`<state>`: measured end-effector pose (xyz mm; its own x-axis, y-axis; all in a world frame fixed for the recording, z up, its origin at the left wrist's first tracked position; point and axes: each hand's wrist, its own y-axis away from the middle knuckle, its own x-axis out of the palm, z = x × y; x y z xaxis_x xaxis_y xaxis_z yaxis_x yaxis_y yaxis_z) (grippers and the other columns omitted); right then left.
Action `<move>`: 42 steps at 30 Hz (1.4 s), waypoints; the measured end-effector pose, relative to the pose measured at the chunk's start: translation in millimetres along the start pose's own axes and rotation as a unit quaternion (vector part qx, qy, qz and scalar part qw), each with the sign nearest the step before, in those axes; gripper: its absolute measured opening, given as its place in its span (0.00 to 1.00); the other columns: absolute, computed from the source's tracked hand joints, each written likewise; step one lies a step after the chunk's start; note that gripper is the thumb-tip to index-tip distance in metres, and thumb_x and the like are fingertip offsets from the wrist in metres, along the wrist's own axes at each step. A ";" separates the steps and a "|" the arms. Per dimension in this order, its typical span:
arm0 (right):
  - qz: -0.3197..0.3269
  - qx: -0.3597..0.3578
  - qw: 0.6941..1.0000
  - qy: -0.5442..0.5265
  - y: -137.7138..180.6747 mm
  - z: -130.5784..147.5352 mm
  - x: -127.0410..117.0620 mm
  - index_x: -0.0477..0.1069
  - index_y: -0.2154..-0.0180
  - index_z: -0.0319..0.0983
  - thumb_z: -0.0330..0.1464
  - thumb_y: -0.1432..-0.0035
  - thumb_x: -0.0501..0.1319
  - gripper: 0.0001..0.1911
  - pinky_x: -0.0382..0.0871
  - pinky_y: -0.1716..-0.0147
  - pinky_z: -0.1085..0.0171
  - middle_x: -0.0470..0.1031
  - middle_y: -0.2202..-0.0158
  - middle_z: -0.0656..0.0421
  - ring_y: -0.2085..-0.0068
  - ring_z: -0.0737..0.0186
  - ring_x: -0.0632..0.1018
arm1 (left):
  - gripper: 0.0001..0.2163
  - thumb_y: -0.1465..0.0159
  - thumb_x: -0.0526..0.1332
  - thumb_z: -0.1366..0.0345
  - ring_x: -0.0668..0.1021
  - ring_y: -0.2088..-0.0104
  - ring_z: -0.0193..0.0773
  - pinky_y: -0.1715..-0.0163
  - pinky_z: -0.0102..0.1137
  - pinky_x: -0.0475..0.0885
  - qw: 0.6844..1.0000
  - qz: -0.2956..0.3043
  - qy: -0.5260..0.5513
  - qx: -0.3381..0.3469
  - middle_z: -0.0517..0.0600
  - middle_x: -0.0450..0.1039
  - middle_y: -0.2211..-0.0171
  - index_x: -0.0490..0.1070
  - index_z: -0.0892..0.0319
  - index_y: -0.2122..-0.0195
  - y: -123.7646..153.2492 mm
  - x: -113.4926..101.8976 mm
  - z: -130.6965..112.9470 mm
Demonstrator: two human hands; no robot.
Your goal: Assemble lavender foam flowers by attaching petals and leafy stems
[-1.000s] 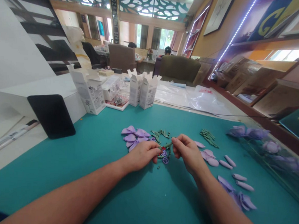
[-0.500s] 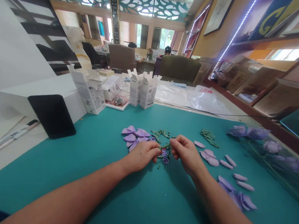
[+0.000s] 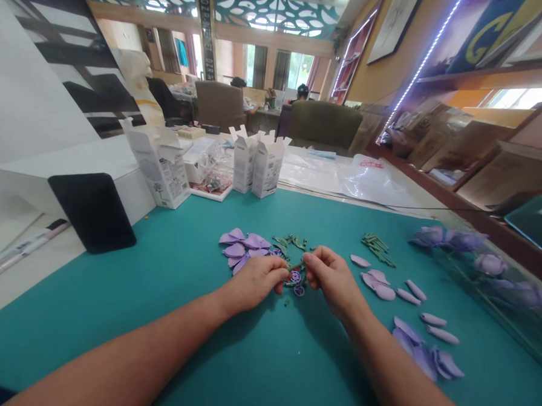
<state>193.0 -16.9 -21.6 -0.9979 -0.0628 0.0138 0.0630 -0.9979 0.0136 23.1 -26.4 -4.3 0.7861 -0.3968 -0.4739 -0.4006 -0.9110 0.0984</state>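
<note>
My left hand [image 3: 256,279] and my right hand [image 3: 331,276] meet over the teal mat [image 3: 192,320], fingers pinched on the two ends of a short green stem piece [image 3: 296,266]. Just under it lie small purple ring parts and green bits [image 3: 295,283]. Wide purple petals [image 3: 244,244] lie left of my left hand. Green leaf pieces [image 3: 291,242] sit just beyond my fingers.
Green sticks [image 3: 377,247] and narrow purple petals [image 3: 407,292] lie to the right, with more petals [image 3: 426,356] near my right forearm. Purple flowers [image 3: 464,242] rest at the right edge. Open white boxes [image 3: 255,163] and a black stand [image 3: 93,209] stand at the back left.
My right hand has slid a little left toward my left hand, so the green stem piece between them shows shorter. The left hand has barely moved.
</note>
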 end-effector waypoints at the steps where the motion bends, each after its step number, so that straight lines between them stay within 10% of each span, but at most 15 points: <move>1: -0.002 0.001 1.000 0.006 -0.4 0.1 -0.4 0.61 0.78 0.39 0.47 0.53 0.66 0.21 0.57 0.85 0.72 0.66 0.85 0.67 0.85 0.74 0.64 | 0.13 0.39 0.51 0.61 0.66 0.80 0.32 0.75 0.28 0.61 1.000 0.005 0.007 -0.003 0.44 0.67 0.81 0.65 0.58 0.78 -0.8 0.1 0.6; 11: -0.032 -0.080 0.992 0.087 -1.2 0.1 -8.3 0.71 0.61 0.39 0.41 0.44 0.56 0.14 0.68 0.74 0.65 0.73 0.67 0.58 0.73 0.67 0.73 | 0.11 0.41 0.51 0.65 0.69 0.80 0.30 0.80 0.25 0.62 0.995 0.013 0.094 -0.026 0.46 0.71 0.74 0.69 0.60 0.60 -3.4 -1.1 3.3; 19: -0.053 -0.163 0.960 0.220 3.8 -0.2 -4.0 0.71 0.61 0.39 0.31 0.45 0.51 0.13 0.68 0.69 0.63 0.75 0.65 0.57 0.72 0.65 0.74 | 0.09 0.40 0.51 0.66 0.66 0.81 0.28 0.80 0.24 0.61 0.994 0.008 0.107 -0.002 0.46 0.71 0.75 0.69 0.61 0.64 -4.8 -0.9 5.8; 30: -0.047 -0.119 0.979 0.156 -6.0 -2.2 -18.2 0.72 0.60 0.40 0.36 0.43 0.53 0.13 0.68 0.71 0.64 0.74 0.67 0.57 0.73 0.66 0.74 | 0.21 0.43 0.52 0.68 0.65 0.80 0.28 0.81 0.25 0.59 0.988 0.012 0.146 -0.045 0.46 0.71 0.71 0.64 0.62 0.47 -4.9 -5.2 4.7; 42: -0.026 -0.175 0.913 0.369 -14.7 -8.2 -34.0 0.75 0.67 0.41 0.30 0.45 0.52 0.12 0.65 0.65 0.62 0.75 0.68 0.58 0.66 0.60 0.74 | 0.15 0.39 0.52 0.54 0.63 0.82 0.29 0.81 0.25 0.58 0.996 -0.034 0.079 -0.003 0.42 0.61 0.82 0.71 0.61 0.66 -7.2 -14.6 8.7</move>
<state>225.9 -0.2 -30.5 -0.7452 0.1214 -0.6557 0.1357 -0.9351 -0.3273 10.4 -13.0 -5.8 0.8754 -0.3473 -0.3363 -0.3423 -0.9365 0.0762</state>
